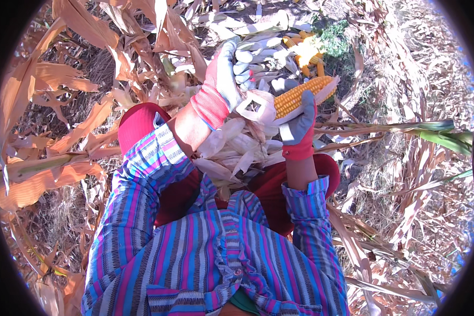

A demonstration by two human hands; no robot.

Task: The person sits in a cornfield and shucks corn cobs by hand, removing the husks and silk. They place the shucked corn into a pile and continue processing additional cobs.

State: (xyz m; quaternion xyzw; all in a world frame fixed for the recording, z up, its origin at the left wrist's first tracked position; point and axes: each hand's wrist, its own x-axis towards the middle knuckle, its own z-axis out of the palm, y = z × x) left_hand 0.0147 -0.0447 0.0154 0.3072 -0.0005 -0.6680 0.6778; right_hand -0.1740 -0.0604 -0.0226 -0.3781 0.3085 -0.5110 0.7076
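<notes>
An ear of corn (300, 98) with bare yellow kernels lies in my right hand (300, 121), whose gloved fingers and thumb close around its lower part. Pale husk (264, 111) is folded back at the base of the ear, and another strip runs along its right side. My left hand (231, 73), in a red and grey glove, is curled closed just up and left of that husk. What its fingers hold, if anything, is hidden.
Several husked yellow ears (306, 50) lie in a pile ahead, beside a green leafy plant (332, 38). Loose pale husks (231, 142) cover the ground between my knees. Dry corn leaves (63, 79) stand at the left; a stalk (395, 127) stretches across the right.
</notes>
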